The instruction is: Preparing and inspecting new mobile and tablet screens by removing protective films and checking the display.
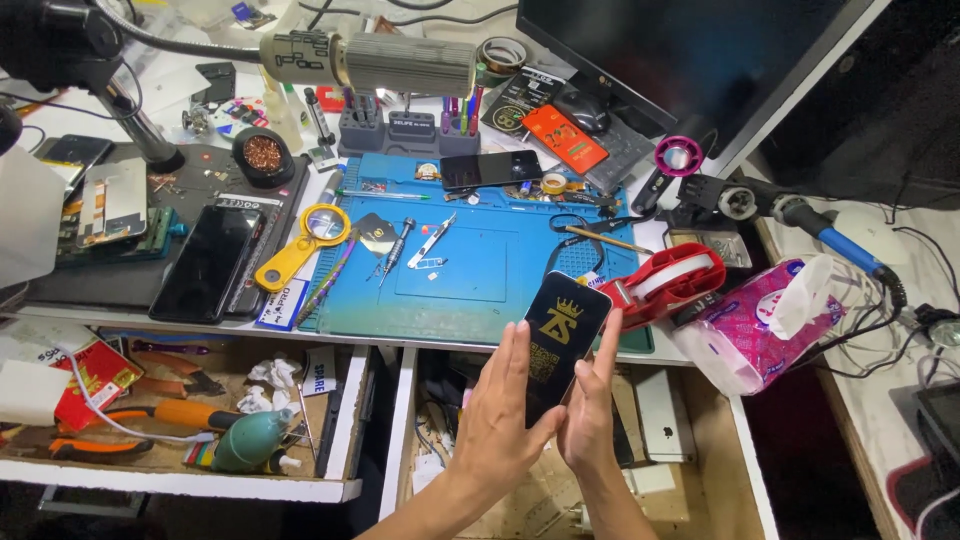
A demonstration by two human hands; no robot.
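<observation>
Both hands hold a black rectangular phone-shaped piece with gold print [560, 340] above an open drawer, just below the blue work mat [480, 265]. My left hand [500, 420] rests flat against its left edge with the fingers stretched upward. My right hand [592, 405] presses on its right edge, the forefinger pointing up. A red tape dispenser [665, 285] lies just to the right of the piece.
On the mat lie a dark phone [490, 170], tweezers, screwdrivers and a yellow magnifier [300, 245]. Another black phone [205, 265] lies at left. A pink tissue pack [760, 320] sits at right. Two open drawers [340, 440] hold pliers, tools and a teal blower.
</observation>
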